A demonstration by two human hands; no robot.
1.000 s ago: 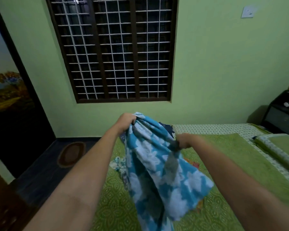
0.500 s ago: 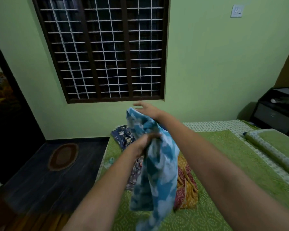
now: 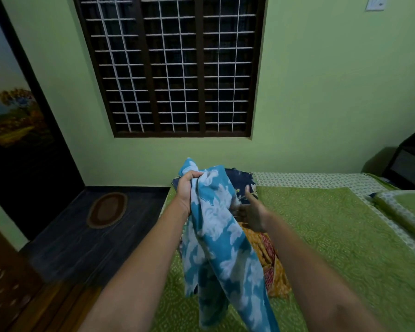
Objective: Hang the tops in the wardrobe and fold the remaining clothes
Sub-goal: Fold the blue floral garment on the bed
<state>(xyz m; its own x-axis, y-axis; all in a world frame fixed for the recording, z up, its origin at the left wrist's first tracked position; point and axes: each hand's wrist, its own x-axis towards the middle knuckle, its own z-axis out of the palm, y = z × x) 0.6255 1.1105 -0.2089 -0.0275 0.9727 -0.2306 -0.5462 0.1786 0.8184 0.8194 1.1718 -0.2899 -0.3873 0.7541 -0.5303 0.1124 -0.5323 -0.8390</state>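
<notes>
A blue garment with a white floral print [image 3: 223,245] hangs over the near left part of the bed. My left hand [image 3: 186,190] grips its bunched top edge and holds it up. To the right of the cloth, my right hand [image 3: 250,213] is a little lower, thumb pointing up, fingers reaching the garment's right edge; their tips are partly hidden by the fabric. A dark navy printed garment [image 3: 241,179] lies on the bed behind the blue one. Under and beside it lies an orange and red garment [image 3: 272,262].
The bed has a green patterned cover [image 3: 333,236], with a green pillow [image 3: 405,209] at the right. A dark bedside cabinet [image 3: 410,161] stands at the far right. On the dark floor to the left are an oval rug [image 3: 107,209] and a dark door [image 3: 22,140]. A barred window [image 3: 175,65] faces me.
My left hand has moved from the garment's middle up to its top edge. My right hand has left the top and dropped to the garment's right side.
</notes>
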